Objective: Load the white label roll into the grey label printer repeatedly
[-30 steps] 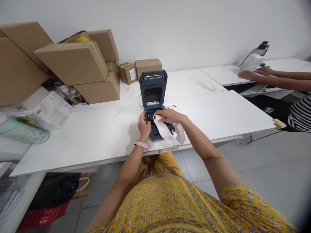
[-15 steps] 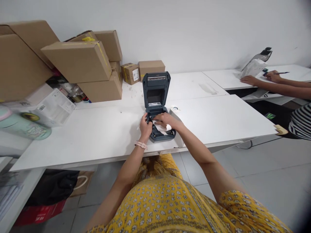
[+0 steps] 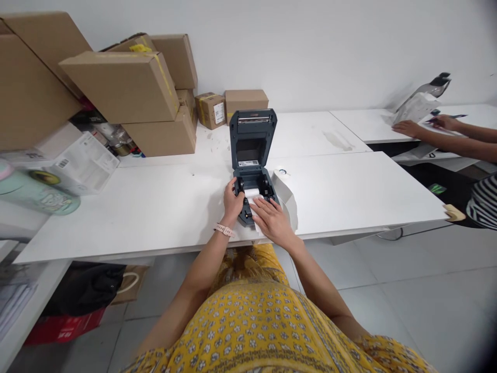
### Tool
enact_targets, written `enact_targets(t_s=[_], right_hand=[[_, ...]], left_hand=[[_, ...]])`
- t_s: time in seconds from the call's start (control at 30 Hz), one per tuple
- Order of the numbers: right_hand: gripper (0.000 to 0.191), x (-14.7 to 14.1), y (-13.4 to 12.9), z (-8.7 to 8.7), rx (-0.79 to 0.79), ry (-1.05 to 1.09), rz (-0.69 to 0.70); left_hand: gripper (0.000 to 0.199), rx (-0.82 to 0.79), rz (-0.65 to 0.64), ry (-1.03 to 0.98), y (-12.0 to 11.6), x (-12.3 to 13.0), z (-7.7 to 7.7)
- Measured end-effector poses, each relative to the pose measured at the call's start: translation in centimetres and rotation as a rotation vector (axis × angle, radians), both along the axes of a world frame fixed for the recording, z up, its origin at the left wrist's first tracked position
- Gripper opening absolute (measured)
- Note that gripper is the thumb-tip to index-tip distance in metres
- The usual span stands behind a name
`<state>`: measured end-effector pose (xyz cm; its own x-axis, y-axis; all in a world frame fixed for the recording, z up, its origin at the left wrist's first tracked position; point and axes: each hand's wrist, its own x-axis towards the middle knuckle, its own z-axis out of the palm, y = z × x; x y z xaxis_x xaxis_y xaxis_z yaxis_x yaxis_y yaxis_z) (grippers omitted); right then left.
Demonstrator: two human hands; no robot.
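Note:
A dark label printer (image 3: 252, 137) stands on the white table with its lid raised. White paper (image 3: 252, 193) lies in its lower body, and one end hangs over the front edge. My left hand (image 3: 233, 202) grips the printer's left side, thumb bent over the rim. Fingers outstretched, my right hand (image 3: 274, 220) rests flat on the paper at the front right. Just right of the printer are a white roll (image 3: 281, 175) and a loose strip of backing paper (image 3: 287, 204).
Cardboard boxes (image 3: 120, 90) are stacked at the back left, beside a white box (image 3: 87, 160) and a mint bottle (image 3: 42, 194). Two small boxes (image 3: 246, 101) stand behind the printer. At the far right, another person's hands (image 3: 407, 129) rest on a second table, one holding a pen.
My right hand has moved from inside the printer toward its front edge and now lies flatter. The paper reaches over the front. My left hand keeps its place on the printer's side.

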<state>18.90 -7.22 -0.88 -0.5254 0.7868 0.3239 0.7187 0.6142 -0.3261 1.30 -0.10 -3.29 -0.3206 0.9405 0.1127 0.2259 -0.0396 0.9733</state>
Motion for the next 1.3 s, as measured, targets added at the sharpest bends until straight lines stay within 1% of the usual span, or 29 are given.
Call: enact_targets(t_s=[0.17,0.37,0.6,0.7,0.83,0.93,1.0,1.07,1.13,1.2,1.3], right_hand=[[0.044,0.0,-0.7,-0.1,0.032,-0.018,-0.011],[0.042,-0.1,-0.9,-0.5,0.123,-0.001,-0.034],[0.038,0.1,-1.3,-1.0,0.133,0.048,-0.030],[0.039,0.2,-1.6,-1.1,0.138,0.071,-0.032],[0.041,-0.1,-2.2,-1.2,0.138,0.078,-0.037],[0.042,-0.2,-2.6,-1.2,0.110,0.110,-0.036],[0.041,0.2,-2.6,-0.9,0.064,0.176,-0.016],[0.041,0.9,-1.7,0.1,0.017,0.283,0.000],[0.044,1.7,0.5,2.0,0.018,0.423,-0.017],[0.049,2.3,4.3,4.7,0.075,0.575,-0.057],[0.067,2.2,12.2,9.7,0.084,0.730,-0.071]], left_hand=[[0.068,0.008,-0.030,-0.038,0.0,0.0,0.0],[0.068,0.015,-0.036,-0.075,0.3,-0.1,-0.3],[0.066,0.013,-0.029,-0.071,0.1,-0.1,-0.4],[0.066,-0.002,-0.034,-0.071,0.1,-0.1,-0.3],[0.066,-0.020,-0.050,-0.069,0.2,-0.2,0.3],[0.064,-0.027,-0.054,-0.058,-0.7,0.0,0.8],[0.067,-0.019,-0.072,-0.081,-2.2,0.4,0.9],[0.078,-0.024,-0.109,-0.122,-4.2,1.0,0.8],[0.089,-0.045,-0.135,-0.145,-6.1,1.5,0.5],[0.095,-0.061,-0.154,-0.159,-7.3,1.8,0.4],[0.098,-0.074,-0.176,-0.164,-8.0,1.7,0.6]])
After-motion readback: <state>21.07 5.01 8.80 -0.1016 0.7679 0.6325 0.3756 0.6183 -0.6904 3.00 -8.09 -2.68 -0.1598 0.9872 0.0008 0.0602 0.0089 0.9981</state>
